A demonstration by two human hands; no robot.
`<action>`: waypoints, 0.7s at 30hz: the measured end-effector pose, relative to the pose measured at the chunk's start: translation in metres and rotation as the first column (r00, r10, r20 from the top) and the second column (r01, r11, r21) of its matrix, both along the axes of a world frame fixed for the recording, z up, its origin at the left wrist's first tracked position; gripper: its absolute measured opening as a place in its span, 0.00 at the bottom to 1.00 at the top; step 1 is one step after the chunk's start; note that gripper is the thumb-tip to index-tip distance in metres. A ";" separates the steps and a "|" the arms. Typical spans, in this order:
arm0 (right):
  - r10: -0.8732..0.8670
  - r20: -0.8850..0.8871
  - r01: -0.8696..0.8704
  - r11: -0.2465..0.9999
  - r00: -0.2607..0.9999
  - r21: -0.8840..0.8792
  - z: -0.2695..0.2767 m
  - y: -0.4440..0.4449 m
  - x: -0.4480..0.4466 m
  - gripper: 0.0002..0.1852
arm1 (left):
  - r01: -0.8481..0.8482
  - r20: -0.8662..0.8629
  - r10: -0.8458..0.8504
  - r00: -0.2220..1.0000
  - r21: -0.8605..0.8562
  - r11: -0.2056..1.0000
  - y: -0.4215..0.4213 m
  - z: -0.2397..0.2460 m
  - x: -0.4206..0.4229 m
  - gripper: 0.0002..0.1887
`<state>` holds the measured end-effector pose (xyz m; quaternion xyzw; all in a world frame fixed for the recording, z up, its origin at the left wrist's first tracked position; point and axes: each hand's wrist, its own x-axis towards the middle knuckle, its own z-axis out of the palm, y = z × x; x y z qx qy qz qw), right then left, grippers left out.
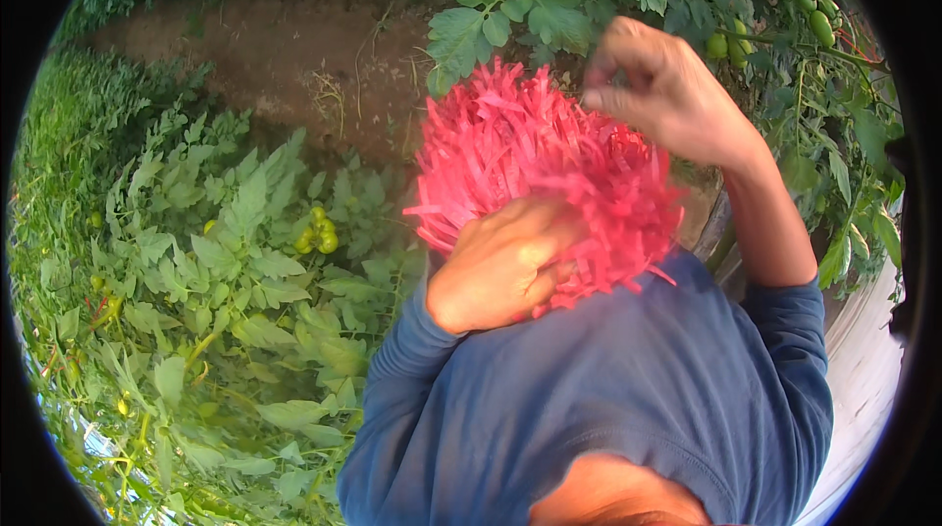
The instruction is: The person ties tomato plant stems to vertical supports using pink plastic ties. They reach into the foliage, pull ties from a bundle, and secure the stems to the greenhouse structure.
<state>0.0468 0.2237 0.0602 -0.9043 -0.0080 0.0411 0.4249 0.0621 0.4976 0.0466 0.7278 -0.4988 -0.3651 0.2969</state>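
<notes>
A large bundle of pink-red plastic strips (500, 143) sits against the front of my blue shirt. My left hand (508, 261) lies over its near side, with some fingers sunk among the strips, so what they grip is hidden. Above the right edge of the bundle is my right hand (640, 81), raised beside tomato leaves, fingers curled and slightly blurred. A gap shows between its thumb and fingers. Whether a thin strip is in that hand cannot be made out.
Tomato plants (243, 231) with green tomatoes (318, 233) fill the left side. More tomato foliage (544, 3) hangs at the top, with green fruit (820, 28) at the upper right. Bare soil (294, 70) runs between the rows. Pale sheeting (861, 349) lies at the right.
</notes>
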 end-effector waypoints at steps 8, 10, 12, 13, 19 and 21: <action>0.276 -0.532 -0.272 0.958 0.801 0.088 -0.075 0.051 0.054 0.16 | 0.023 0.020 -0.021 1.000 -0.088 0.996 -0.008 0.001 0.007 0.22; 0.248 -0.472 -0.166 0.964 0.846 0.209 -0.085 0.052 0.050 0.15 | 0.009 0.015 -0.008 1.000 -0.081 0.997 -0.006 0.001 0.009 0.22; 0.214 -0.503 -0.080 0.958 0.837 0.275 -0.089 0.048 0.047 0.13 | -0.003 -0.005 0.002 1.000 -0.081 0.997 -0.003 0.001 0.010 0.22; 0.201 -0.503 -0.074 0.962 0.841 0.261 -0.090 0.047 0.047 0.13 | -0.012 -0.011 0.011 1.000 -0.090 0.996 -0.002 0.000 0.011 0.23; 0.066 -0.499 0.141 0.920 0.864 0.365 -0.090 0.050 0.045 0.13 | 0.041 0.005 -0.041 0.999 -0.064 0.997 -0.001 -0.001 0.017 0.24; -0.027 -0.491 0.270 0.861 0.871 0.431 -0.089 0.051 0.044 0.12 | 0.042 0.003 -0.041 0.999 -0.068 0.997 -0.001 0.000 0.020 0.23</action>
